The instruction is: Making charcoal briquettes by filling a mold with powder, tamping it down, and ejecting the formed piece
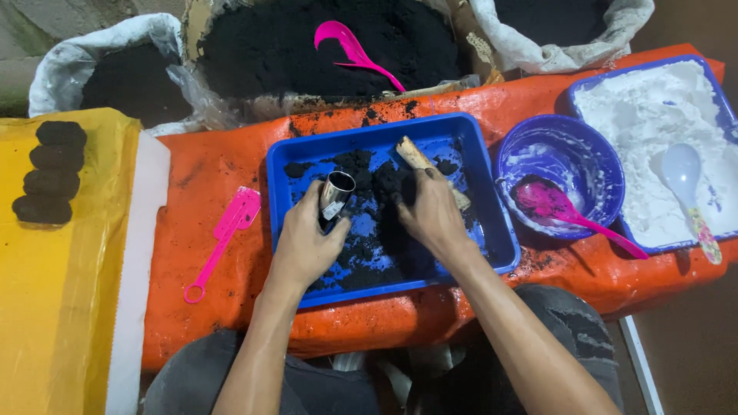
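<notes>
The person sits low with knees in dark trousers (569, 323) tucked against an orange tarp (207, 307) spread over the work surface. Both forearms reach forward over a blue rectangular tray (492, 238) that lies on the tarp right in front of them.

The left hand (307, 242) is wrapped around a short shiny metal cylinder (336, 194), fingers closed on its side, the open mouth tilted up and away. The right hand (432, 211) lies palm down, fingers curled loosely and pressed into a heap of black crumbly powder (369, 246) in the middle of the tray; whether it grips anything underneath I cannot tell. Just past its fingertips a wooden stick (415, 157) lies slanted in the tray.

Left of the tray, a pink spatula (223, 234) rests on the tarp. Beyond that, on a yellow sheet (69, 307), four dark round pressed cakes (50, 173) sit in a column.

To the right, a round blue bowl (584, 146) smeared with white holds a pink spoon (569, 215). Next to it, a second blue tray (584, 88) is filled with white powder (653, 115), and a pale spoon (684, 184) lies in it.

Farthest back stand sacks of black powder (277, 46); a pink scoop (350, 46) lies on the middle heap.
</notes>
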